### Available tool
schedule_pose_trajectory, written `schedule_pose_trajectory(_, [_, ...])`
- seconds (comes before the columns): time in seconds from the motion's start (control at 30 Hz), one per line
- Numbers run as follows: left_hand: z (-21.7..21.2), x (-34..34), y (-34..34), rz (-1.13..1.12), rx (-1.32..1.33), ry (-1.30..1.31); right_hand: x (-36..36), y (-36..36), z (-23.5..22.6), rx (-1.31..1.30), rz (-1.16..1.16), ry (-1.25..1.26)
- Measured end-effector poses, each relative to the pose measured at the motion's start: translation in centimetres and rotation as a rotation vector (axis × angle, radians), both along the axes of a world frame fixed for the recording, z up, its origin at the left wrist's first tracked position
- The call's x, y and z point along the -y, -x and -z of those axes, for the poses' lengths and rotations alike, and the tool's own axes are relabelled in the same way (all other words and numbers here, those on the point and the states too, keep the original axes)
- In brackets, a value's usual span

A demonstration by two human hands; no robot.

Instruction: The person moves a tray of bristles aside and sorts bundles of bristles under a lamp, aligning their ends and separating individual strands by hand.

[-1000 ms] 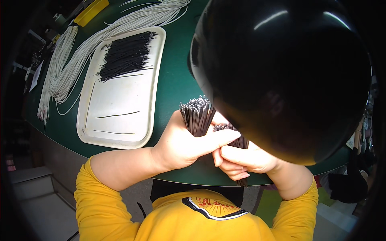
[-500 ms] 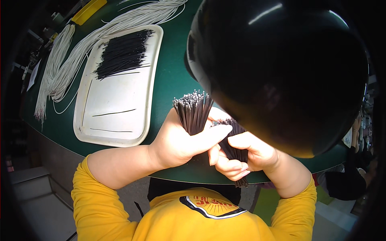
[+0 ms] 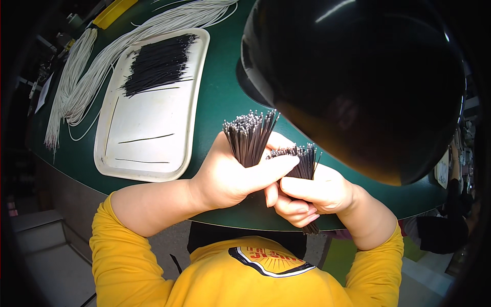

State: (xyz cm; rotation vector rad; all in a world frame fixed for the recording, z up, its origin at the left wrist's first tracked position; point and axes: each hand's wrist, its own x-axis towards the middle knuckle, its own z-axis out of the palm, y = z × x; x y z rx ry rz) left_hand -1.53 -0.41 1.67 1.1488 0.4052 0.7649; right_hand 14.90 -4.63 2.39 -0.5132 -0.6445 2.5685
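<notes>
In my left hand (image 3: 220,179) I hold a thick bundle of short black wires (image 3: 249,137), their pale metallic ends pointing up. My right hand (image 3: 322,193) is closed round a second bundle of black wires (image 3: 307,165), whose lower ends stick out below the fingers. My left thumb reaches across to the top of this second bundle, and the two hands touch or nearly touch. To the left lies a white tray (image 3: 148,120) with a heap of loose black wires (image 3: 158,61) at its far end. A few single wires (image 3: 146,138) lie apart on the tray.
A large glossy black rounded object (image 3: 358,92), perhaps a lamp shade, hangs close over the right side. Long white cables (image 3: 128,48) lie behind and left of the tray on the green table (image 3: 220,77). A yellow bin (image 3: 113,13) stands far left. Another person (image 3: 440,230) is at the right.
The tops of the right-hand bundle show more from under the black object. My right thumb has shifted left, and both hands have moved only slightly.
</notes>
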Motion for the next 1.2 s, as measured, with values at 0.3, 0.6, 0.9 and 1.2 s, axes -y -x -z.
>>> schedule_pose_trajectory(0.3, [0.5, 0.1, -0.5, -0.073, 0.057, -0.037, -0.2, 0.1, 0.2, -0.022, 0.0, 0.029])
schedule_pose_trajectory(0.6, [-0.2, 0.6, -0.2, -0.058, 0.18, 0.338, -0.6, -2.1, -2.3, 0.525, 0.244, -0.195])
schedule_pose_trajectory(0.9, [0.1, 0.3, 0.2, -0.054, 0.105, 0.459, -3.3, -11.0, -3.8, 2.038, 0.646, -1.434])
schedule_pose_trajectory(1.2, [0.3, 0.2, 0.2, -0.071, 0.081, 0.439, -2.6, -10.8, -3.6, 1.842, 0.704, -1.706])
